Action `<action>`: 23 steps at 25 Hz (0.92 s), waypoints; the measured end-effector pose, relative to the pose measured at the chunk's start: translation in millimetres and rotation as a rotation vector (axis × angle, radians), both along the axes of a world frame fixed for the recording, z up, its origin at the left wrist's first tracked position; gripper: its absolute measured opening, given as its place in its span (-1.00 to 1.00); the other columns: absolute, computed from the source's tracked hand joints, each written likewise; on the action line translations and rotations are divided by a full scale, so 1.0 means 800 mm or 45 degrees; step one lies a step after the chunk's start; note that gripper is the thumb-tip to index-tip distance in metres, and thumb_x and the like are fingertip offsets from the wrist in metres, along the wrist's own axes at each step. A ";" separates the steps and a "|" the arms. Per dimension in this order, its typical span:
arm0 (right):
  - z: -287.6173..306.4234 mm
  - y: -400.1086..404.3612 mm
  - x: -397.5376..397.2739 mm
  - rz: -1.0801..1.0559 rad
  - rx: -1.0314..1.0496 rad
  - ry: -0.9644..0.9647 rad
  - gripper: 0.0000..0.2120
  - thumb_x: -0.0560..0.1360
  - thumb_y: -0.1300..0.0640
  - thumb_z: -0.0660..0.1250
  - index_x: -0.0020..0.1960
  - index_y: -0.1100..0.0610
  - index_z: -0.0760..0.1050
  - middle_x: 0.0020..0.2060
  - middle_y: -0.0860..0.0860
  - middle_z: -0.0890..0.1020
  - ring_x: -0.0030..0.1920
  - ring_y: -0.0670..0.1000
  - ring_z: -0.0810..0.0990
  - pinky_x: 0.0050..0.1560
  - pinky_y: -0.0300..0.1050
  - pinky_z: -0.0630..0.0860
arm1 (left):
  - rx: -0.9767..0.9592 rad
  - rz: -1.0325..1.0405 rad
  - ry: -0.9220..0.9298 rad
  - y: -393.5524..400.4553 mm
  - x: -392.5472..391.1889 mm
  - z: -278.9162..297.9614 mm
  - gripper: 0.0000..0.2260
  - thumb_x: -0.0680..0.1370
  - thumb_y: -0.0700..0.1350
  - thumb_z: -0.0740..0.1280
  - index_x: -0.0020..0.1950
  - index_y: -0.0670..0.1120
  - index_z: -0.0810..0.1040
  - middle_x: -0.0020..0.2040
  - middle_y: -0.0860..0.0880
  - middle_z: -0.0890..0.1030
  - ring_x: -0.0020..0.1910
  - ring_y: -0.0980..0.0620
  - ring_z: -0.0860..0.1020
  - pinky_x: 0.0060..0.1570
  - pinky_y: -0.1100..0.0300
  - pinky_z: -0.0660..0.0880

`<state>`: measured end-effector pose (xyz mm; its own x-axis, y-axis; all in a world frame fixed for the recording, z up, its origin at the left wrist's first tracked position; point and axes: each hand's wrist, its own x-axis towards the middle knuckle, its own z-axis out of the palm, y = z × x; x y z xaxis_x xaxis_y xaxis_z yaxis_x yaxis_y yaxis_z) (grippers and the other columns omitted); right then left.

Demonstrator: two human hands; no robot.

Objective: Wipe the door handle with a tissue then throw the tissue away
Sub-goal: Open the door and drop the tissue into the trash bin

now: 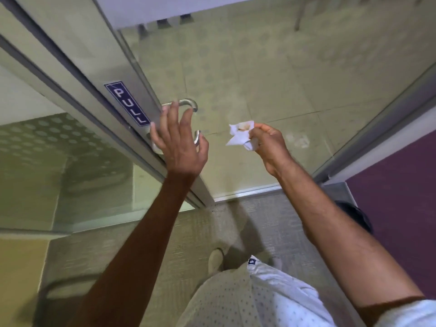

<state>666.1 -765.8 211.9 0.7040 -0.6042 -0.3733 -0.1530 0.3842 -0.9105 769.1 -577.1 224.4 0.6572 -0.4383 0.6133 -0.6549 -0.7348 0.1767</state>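
Note:
A curved metal door handle (188, 103) is fixed to the grey frame of a glass door (132, 74), beside a blue PULL sticker (127, 103). My left hand (179, 142) is spread in front of the handle with its fingers apart; its fingertips reach the frame and the handle's upper bar, and it covers the handle's middle. My right hand (266, 142) hovers to the right of the handle, apart from it, pinching a crumpled white tissue (240, 134) with a brownish stain on it.
The door stands ajar over a tiled floor (271, 79). A metal threshold strip (247, 192) separates tile from carpet. A purple wall (396, 204) and a second door frame stand at the right. A dark object (356, 215) lies low on the right. My shoe (215, 258) shows below.

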 end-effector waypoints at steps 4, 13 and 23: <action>-0.031 -0.059 -0.075 -0.127 0.026 0.098 -0.68 0.51 0.39 0.23 -0.08 0.07 0.69 -0.34 -0.07 0.67 -0.44 -0.16 0.52 -0.35 -0.29 0.43 | 0.040 -0.315 0.109 -0.083 -0.075 -0.041 -0.46 0.45 -0.10 0.40 0.44 -0.07 0.49 0.60 -0.10 0.32 0.58 -0.16 0.29 0.51 -0.27 0.15; -0.138 -0.185 -0.271 -0.602 0.028 0.340 -0.70 0.46 0.39 0.37 0.09 0.08 0.63 -0.10 0.06 0.70 -0.15 -0.01 0.62 -0.17 -0.27 0.52 | 0.374 -0.811 0.434 -0.256 -0.204 -0.148 -0.52 0.48 -0.07 0.30 0.40 -0.10 0.55 0.55 -0.12 0.40 0.49 -0.20 0.40 0.36 -0.21 0.31; -0.279 -0.263 -0.445 -0.875 0.180 0.630 -0.86 0.49 0.31 0.39 -0.16 0.15 0.70 -0.24 0.14 0.69 -0.33 0.02 0.64 -0.20 -0.07 0.56 | 0.945 -1.025 0.724 -0.378 -0.308 -0.274 -0.43 0.50 -0.12 0.39 0.51 -0.13 0.42 0.58 -0.12 0.35 0.52 -0.20 0.33 0.43 -0.14 0.32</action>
